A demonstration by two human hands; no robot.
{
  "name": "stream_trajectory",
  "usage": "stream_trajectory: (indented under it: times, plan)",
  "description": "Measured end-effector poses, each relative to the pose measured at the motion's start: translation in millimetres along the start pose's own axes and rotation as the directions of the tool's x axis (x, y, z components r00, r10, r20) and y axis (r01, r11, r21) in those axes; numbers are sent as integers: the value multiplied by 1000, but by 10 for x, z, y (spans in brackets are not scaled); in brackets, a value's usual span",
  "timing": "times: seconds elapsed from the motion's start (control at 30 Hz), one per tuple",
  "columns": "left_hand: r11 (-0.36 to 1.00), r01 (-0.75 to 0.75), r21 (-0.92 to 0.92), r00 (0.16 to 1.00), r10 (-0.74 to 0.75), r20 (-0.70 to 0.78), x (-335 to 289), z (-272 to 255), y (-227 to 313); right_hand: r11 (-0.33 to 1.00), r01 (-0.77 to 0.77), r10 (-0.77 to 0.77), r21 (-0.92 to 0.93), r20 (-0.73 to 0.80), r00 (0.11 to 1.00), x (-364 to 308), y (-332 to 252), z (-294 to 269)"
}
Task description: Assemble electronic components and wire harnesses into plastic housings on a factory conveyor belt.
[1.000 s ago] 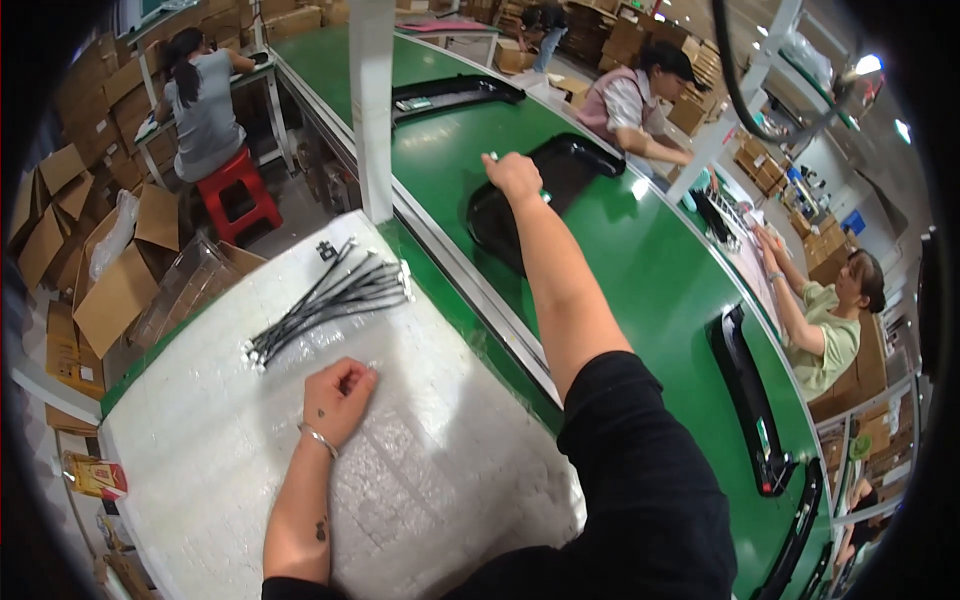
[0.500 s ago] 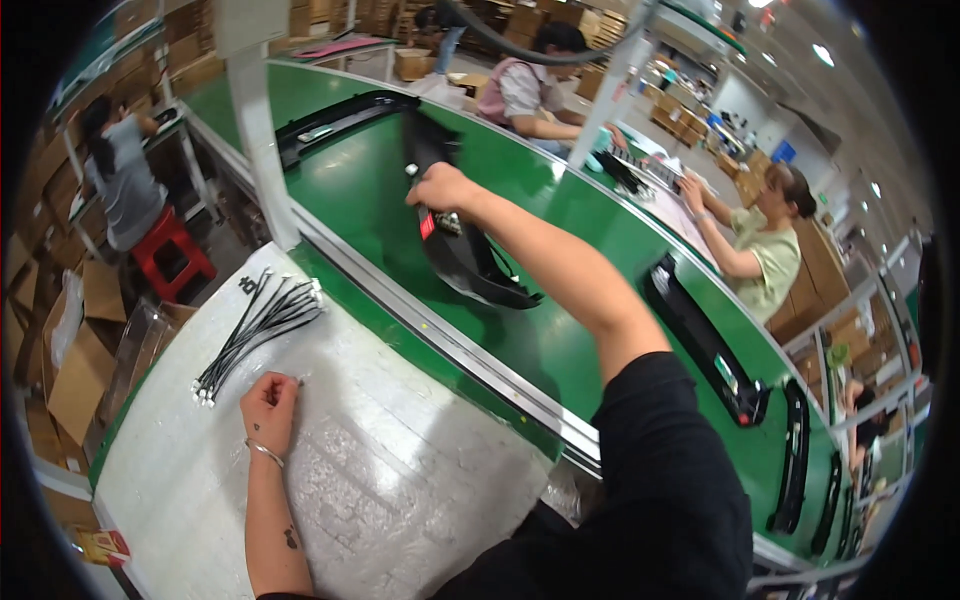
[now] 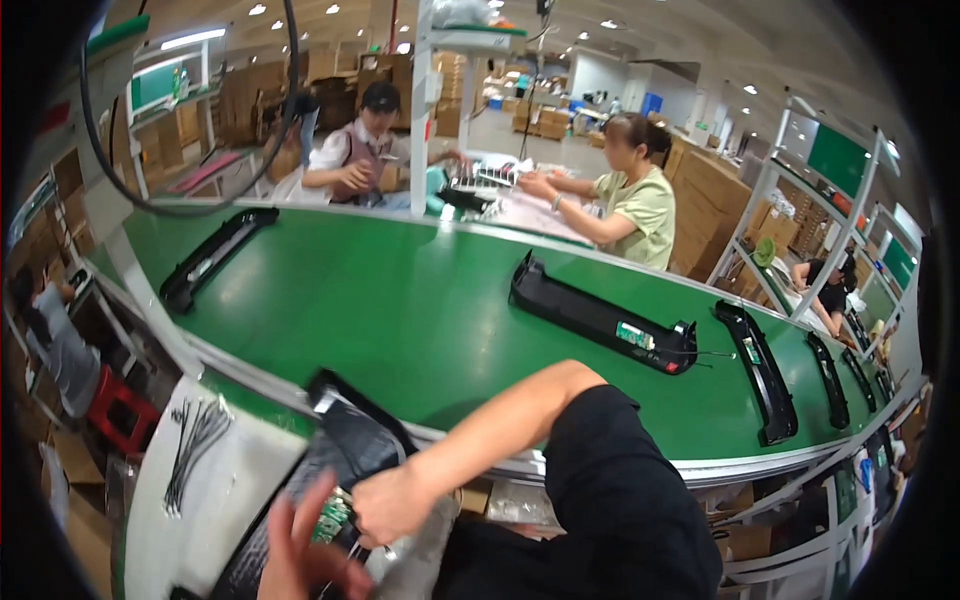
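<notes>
A long black plastic housing [image 3: 365, 442] lies tilted over the near edge of the padded white worktop, partly hidden behind my hands. A green circuit board [image 3: 333, 516] shows inside it. My right hand [image 3: 388, 508] is closed on the housing beside the board; its fingertips are partly hidden. In front of the housing is my left hand [image 3: 305, 555], slightly blurred, its fingers spread and apparently holding nothing. A bundle of black cables [image 3: 192, 455] with white connectors rests on the worktop to the left.
A green conveyor belt [image 3: 400, 310] runs across, with more black housings, one [image 3: 600, 315] carrying a small board and loose cable. A white post [image 3: 150, 290] stands at the left. Two co-workers sit beyond the belt; a red stool [image 3: 122, 410] is far left.
My right hand has brought the housing from over the belt to the worktop near me. My left hand has moved to it and its fingers have spread. The view has swung right.
</notes>
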State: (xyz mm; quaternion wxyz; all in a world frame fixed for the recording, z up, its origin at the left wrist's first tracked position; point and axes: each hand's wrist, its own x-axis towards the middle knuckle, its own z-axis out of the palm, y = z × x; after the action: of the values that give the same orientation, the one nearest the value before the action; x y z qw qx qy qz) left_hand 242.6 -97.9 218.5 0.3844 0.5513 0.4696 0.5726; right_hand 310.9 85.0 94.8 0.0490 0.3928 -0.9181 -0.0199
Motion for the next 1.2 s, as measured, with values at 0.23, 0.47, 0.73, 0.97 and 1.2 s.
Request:
stream_trajectory:
  times: [0.23,0.47,0.73,0.97,1.2]
  plan:
    - [896,-139,422,974,48,220,899,-122,-160,943,-27,156,332,-370,916,117,79,198]
    - [917,362,170,932,-348,-105,161,-535,-979,727,-680,682,101,-221,697,-252,153,-403]
    - [921,385,-59,886,-387,-256,237,-683,-982,786,-618,557,2,-435,707,228,401,-332]
    - [872,490,-20,843,-480,-243,3,-754,-1362,849,-434,529,303,-481,699,242,328,-29]
    - [830,482,281,868,-407,-285,-143,-603,-1690,832,-421,532,361,-306,790,131,126,410]
